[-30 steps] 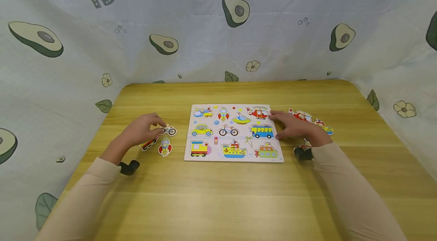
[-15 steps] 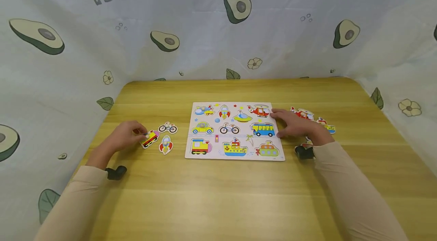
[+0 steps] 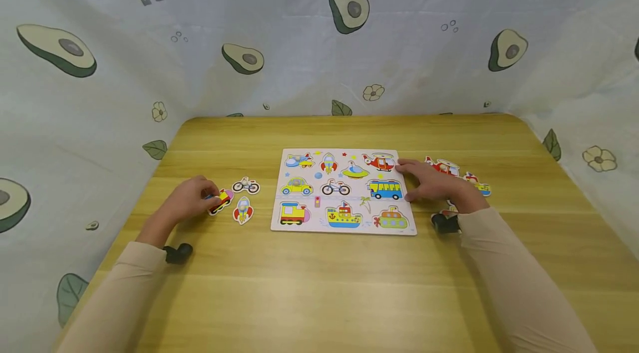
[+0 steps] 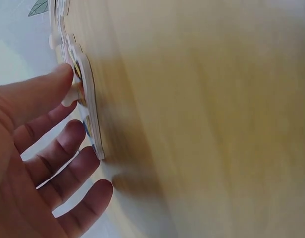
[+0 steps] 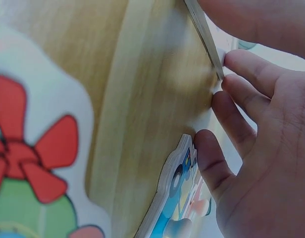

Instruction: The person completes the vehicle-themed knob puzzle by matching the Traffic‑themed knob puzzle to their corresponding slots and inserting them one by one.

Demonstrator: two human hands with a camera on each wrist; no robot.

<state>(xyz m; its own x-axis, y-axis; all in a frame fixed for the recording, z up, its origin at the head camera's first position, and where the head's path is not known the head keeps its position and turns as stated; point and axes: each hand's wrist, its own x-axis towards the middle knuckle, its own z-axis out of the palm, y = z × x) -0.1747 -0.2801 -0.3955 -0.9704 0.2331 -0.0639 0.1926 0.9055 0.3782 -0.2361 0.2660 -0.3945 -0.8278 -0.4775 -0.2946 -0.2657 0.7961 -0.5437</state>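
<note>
My left hand point(image 3: 186, 198) pinches the small knob point(image 4: 72, 94) of a red and yellow train puzzle piece point(image 3: 223, 201) on the left of the table, thumb against forefinger. In the left wrist view the piece stands edge-on beside the fingertips. Just right of it lie a bicycle piece point(image 3: 246, 186) and a rocket piece point(image 3: 243, 210). A pale puzzle board point(image 3: 319, 218) with vehicle pictures lies mid-table. My right hand point(image 3: 431, 182), fingers spread, touches the board's right edge. In the right wrist view a blue piece point(image 5: 167, 210) stands near the little finger.
Right of the board lie a red helicopter piece point(image 3: 444, 167) and a colourful piece point(image 3: 477, 185); another is partly hidden by the right wrist. A wooden table point(image 3: 319, 292) carries everything. An avocado-print cloth point(image 3: 299, 25) hangs behind it.
My left hand has left the bicycle piece and moved left and down to the train piece, then slightly right. The right hand stays on the board's edge.
</note>
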